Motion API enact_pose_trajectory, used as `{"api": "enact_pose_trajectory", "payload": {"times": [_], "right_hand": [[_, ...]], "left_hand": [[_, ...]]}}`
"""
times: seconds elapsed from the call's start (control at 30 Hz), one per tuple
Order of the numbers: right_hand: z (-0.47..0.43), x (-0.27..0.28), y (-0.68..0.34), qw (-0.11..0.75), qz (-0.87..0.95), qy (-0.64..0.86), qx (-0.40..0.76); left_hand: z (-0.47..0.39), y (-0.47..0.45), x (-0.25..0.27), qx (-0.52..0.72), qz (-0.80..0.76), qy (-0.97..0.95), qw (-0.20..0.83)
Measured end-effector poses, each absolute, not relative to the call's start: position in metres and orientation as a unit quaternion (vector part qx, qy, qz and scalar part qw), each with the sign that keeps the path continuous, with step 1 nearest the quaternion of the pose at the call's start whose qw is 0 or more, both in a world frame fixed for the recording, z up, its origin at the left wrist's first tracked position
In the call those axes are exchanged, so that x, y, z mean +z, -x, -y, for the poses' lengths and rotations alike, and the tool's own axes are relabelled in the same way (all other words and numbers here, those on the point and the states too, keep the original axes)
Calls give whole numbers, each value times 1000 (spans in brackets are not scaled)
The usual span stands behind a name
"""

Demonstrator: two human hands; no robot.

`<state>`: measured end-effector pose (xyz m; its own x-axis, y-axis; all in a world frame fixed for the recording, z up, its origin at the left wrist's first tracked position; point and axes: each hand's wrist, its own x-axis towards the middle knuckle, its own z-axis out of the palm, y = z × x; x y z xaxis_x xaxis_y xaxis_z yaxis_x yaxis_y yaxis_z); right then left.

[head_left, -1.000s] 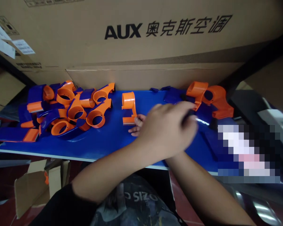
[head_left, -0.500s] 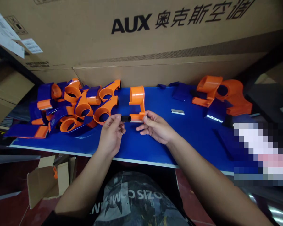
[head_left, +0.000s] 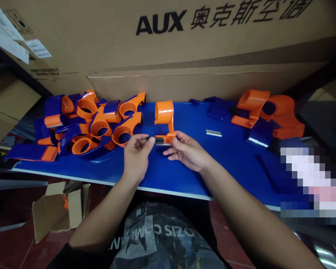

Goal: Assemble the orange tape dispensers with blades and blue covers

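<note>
- The black tube [head_left: 159, 141], half a second ago at the end of the orange holder's [head_left: 164, 108] lower bar, now overlaps it; fitting seems under way.
- The left hand's [head_left: 136, 157] thumb and forefinger pinch the tube; the right hand [head_left: 189, 151] grips the bar's other end, its lower fingers loosely curled.
- That holder is mid-table [head_left: 162, 175], between both hands.
- Counted: one tube, one loose metal strip [head_left: 213, 133], two orange holders [head_left: 253, 97] at right, at least six in the left pile [head_left: 93, 125], overlaps hiding the total.

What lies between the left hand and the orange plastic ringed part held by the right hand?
In the head view, a black cylinder, pinched by the left hand, reaches across to the orange part.
</note>
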<state>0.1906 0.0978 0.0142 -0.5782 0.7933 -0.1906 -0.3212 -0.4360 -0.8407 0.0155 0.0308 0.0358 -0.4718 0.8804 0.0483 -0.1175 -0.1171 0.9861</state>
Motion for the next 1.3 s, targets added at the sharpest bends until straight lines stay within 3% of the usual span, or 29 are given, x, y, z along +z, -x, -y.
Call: {"api": "enact_pose_trajectory", "payload": {"times": [0.7,1.3], "right_hand": [[-98,15,-190,365,363,329,791],[-95,19,-184,375,349,364,778]], "left_hand": [[-35,-26,13,612,-569,-365,410],[-27,-23,1,538,-586,-585,158]]}}
